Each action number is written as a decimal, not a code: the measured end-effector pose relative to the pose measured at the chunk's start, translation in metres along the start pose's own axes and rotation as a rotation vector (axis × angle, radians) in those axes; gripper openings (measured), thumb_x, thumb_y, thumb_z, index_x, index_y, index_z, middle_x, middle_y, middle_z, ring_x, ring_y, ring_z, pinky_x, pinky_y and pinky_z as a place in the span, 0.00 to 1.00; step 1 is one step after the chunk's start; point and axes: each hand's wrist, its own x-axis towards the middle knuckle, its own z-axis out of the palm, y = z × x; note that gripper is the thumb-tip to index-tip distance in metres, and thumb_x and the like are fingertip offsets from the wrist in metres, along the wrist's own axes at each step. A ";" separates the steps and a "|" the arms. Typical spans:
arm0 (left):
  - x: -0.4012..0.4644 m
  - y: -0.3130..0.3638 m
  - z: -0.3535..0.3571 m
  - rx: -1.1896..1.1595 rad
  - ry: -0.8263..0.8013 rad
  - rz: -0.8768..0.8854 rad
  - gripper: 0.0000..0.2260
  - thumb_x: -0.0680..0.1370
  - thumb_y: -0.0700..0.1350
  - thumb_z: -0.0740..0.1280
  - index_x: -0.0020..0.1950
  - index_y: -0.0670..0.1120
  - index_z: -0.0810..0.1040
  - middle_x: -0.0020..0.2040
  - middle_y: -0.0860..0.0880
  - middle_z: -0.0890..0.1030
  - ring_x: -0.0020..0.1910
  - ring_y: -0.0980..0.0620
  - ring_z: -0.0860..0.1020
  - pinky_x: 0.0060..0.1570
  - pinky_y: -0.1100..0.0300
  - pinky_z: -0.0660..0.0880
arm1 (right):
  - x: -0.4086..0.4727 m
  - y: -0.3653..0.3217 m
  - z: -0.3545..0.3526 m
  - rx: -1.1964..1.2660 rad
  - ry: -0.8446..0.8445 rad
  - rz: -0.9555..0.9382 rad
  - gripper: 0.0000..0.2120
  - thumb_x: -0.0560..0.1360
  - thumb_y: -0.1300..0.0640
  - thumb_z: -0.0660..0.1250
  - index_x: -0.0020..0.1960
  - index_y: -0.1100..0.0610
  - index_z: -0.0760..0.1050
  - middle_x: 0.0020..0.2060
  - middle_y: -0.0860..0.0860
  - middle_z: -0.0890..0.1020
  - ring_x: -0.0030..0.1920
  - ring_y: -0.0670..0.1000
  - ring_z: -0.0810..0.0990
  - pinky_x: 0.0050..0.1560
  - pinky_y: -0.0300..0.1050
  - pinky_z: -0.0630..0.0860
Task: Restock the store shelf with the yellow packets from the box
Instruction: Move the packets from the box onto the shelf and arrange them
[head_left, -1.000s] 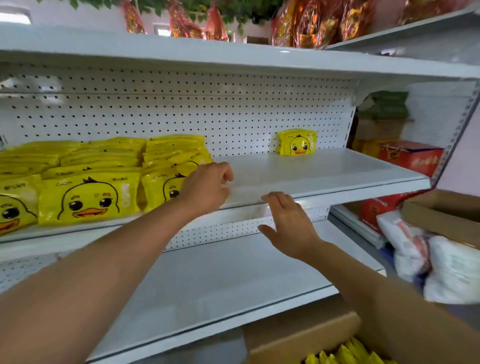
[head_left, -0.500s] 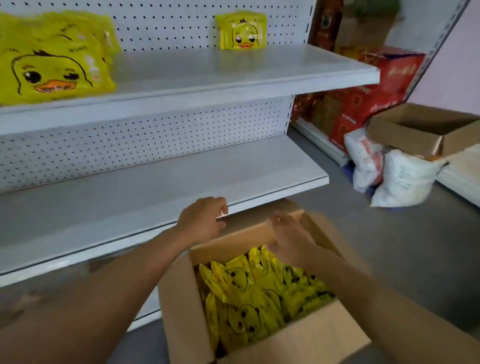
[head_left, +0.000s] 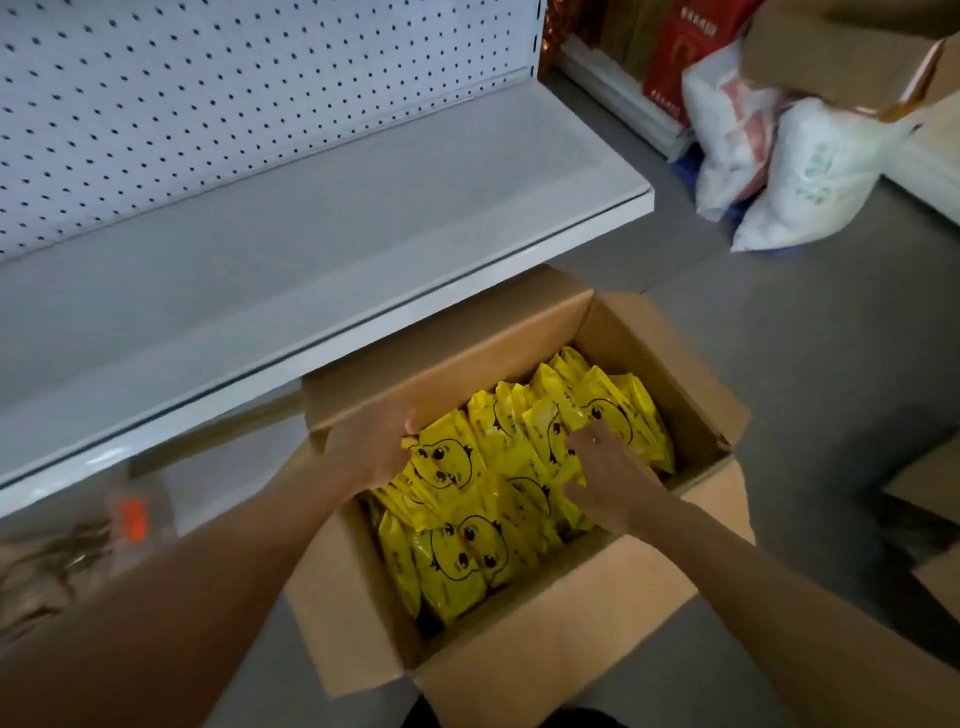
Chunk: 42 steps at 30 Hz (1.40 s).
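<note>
Both hands down from shelf edge, now inside open cardboard box (head_left: 524, 670) on floor. Left hand (head_left: 371, 452) grips duck-printed yellow packets (head_left: 467, 561) standing packed in rows; right hand (head_left: 605, 475) curls fingers round packet edges. White shelf (head_left: 291, 291) above.

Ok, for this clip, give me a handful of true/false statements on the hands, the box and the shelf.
1. Both hands are down in the cardboard box. True: left hand and right hand are on the yellow packets.
2. The box is closed. False: its flaps are open.
3. The white shelf beside the box holds packets. False: none show on it.
4. White bags lie on the floor to the right. True.
</note>
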 end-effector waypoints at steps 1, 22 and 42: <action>0.009 -0.004 0.007 -0.001 -0.026 -0.002 0.09 0.75 0.43 0.66 0.55 0.49 0.75 0.56 0.49 0.78 0.57 0.48 0.75 0.55 0.51 0.75 | 0.005 0.003 0.005 0.014 -0.009 0.013 0.24 0.74 0.52 0.66 0.67 0.57 0.65 0.66 0.55 0.63 0.66 0.56 0.67 0.61 0.51 0.71; 0.086 -0.026 0.140 -0.210 -0.108 -0.484 0.39 0.74 0.55 0.69 0.72 0.37 0.52 0.62 0.40 0.76 0.63 0.41 0.74 0.61 0.50 0.70 | 0.076 0.011 0.082 0.231 -0.082 0.195 0.25 0.74 0.57 0.68 0.67 0.57 0.63 0.66 0.56 0.63 0.64 0.58 0.70 0.61 0.52 0.73; 0.101 0.011 0.129 -0.586 0.186 -0.108 0.35 0.72 0.32 0.68 0.73 0.54 0.58 0.51 0.47 0.79 0.49 0.48 0.77 0.48 0.57 0.73 | 0.089 0.028 0.087 0.323 -0.059 0.299 0.22 0.74 0.62 0.64 0.66 0.61 0.64 0.62 0.60 0.69 0.61 0.60 0.72 0.58 0.53 0.73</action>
